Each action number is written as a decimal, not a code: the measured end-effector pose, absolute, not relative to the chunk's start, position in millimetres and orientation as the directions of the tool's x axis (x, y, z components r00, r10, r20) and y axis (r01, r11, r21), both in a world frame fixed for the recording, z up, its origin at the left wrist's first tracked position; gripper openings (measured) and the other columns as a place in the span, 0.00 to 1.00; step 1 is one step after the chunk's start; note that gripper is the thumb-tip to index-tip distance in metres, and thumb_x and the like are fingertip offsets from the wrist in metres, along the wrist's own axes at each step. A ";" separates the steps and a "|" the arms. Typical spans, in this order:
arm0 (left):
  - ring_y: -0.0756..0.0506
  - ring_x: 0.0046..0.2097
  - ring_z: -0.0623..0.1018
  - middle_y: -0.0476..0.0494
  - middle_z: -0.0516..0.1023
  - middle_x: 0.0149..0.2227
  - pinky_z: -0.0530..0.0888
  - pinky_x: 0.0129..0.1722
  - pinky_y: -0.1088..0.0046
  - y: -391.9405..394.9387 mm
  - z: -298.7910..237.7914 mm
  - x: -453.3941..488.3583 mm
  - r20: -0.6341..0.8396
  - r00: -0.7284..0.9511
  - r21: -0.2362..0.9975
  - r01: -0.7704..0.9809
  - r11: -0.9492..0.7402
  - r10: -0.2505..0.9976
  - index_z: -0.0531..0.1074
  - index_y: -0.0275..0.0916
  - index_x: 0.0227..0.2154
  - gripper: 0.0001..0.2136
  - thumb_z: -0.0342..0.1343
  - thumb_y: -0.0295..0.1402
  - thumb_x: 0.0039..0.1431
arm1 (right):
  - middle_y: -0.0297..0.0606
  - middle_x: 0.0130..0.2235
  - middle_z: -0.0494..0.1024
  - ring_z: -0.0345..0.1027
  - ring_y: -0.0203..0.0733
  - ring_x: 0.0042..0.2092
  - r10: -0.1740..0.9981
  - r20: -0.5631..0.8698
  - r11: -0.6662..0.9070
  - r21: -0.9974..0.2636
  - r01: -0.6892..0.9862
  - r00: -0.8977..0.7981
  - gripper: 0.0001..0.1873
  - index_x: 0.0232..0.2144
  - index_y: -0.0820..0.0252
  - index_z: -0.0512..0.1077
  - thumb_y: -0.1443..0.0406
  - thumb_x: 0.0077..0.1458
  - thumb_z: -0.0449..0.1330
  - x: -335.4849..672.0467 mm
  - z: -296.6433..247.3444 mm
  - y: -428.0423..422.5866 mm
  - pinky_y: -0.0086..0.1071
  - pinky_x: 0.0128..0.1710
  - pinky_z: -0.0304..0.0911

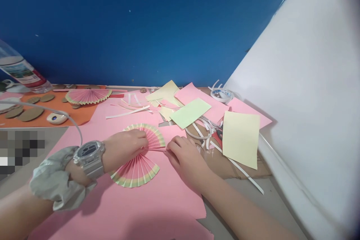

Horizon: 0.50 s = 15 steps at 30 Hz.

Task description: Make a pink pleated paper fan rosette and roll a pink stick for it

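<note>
A round fan of pleated paper (137, 170), pink with a yellow-green rim, lies on a large pink sheet (157, 206). An opening in its circle faces right. My left hand (126, 146), with a watch and a grey-green scrunchie on the wrist, is closed over the fan's middle and covers part of its left side. At the right end of the upper half's straight edge, my right hand (187, 157) has its fingers bent and pinched together on the fan. Its exact fingertip contact is partly hidden.
A second pleated fan (89, 96) rests on orange paper (81, 116), near cardboard discs (30, 113) and a plastic bottle (25, 73). Pale green paper (191, 112), yellow paper (241, 138), white strips and a tape roll (221, 95) clutter the right, over cardboard. A blue wall stands behind.
</note>
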<state>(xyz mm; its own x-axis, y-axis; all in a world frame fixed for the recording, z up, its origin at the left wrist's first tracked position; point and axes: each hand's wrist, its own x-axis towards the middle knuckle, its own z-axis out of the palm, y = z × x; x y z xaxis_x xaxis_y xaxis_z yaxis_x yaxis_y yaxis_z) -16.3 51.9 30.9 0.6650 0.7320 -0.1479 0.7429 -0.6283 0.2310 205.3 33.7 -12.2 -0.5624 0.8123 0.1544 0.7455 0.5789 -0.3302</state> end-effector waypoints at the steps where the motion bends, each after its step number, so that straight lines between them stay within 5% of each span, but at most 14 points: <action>1: 0.46 0.35 0.71 0.47 0.73 0.32 0.65 0.35 0.71 51.6 30.6 -15.8 -0.148 0.666 0.231 0.742 -0.629 0.731 0.71 0.39 0.29 0.12 0.44 0.26 0.62 | 0.37 0.36 0.70 0.62 0.42 0.37 0.815 0.154 0.575 -0.333 0.747 -0.559 0.05 0.33 0.57 0.66 0.64 0.61 0.53 205.3 -11.1 33.5 0.35 0.38 0.56; 10: 0.46 0.36 0.72 0.47 0.73 0.32 0.66 0.36 0.71 53.7 27.8 -15.0 -0.175 0.657 0.249 0.750 -0.613 0.733 0.71 0.39 0.29 0.11 0.45 0.24 0.60 | 0.40 0.39 0.69 0.60 0.43 0.40 0.800 0.173 0.597 -0.322 0.735 -0.574 0.10 0.43 0.55 0.69 0.66 0.64 0.48 203.9 -9.1 33.1 0.36 0.41 0.54; 15: 0.46 0.36 0.73 0.46 0.73 0.32 0.66 0.35 0.71 55.8 30.0 -13.7 -0.193 0.653 0.256 0.754 -0.605 0.733 0.72 0.39 0.28 0.11 0.45 0.25 0.60 | 0.39 0.38 0.69 0.60 0.41 0.40 0.802 0.172 0.593 -0.337 0.731 -0.572 0.10 0.41 0.55 0.70 0.67 0.63 0.49 203.2 -12.9 35.3 0.34 0.40 0.54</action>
